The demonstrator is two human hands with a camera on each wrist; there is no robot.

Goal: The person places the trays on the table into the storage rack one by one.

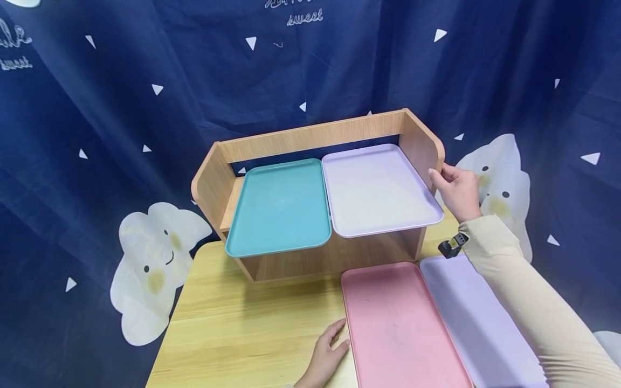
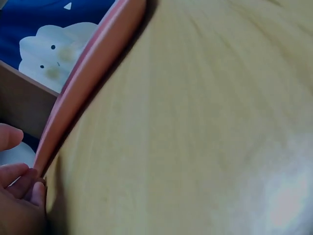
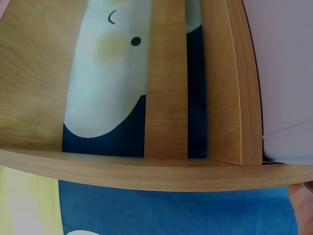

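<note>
A two-level wooden desk shelf (image 1: 310, 133) stands at the back of the table. My right hand (image 1: 456, 191) grips the front edge of its right side panel (image 1: 424, 143), thumb at the front. Only a bit of that hand (image 3: 304, 208) shows in the right wrist view, beside the panel. On the upper board lie a teal tray (image 1: 281, 207) and a pale lilac tray (image 1: 380, 188), side by side. My left hand (image 1: 324, 353) rests at the left edge of a pink tray (image 1: 395, 323), fingertips against its rim (image 2: 90, 68), thumb apart from the fingers.
Right of the pink tray lies another lilac tray (image 1: 477, 312), partly under my right forearm. The light wooden table (image 1: 233, 323) extends to the left. A dark blue curtain (image 1: 339, 70) with white clouds and triangles hangs behind. Both upper trays overhang the shelf's front.
</note>
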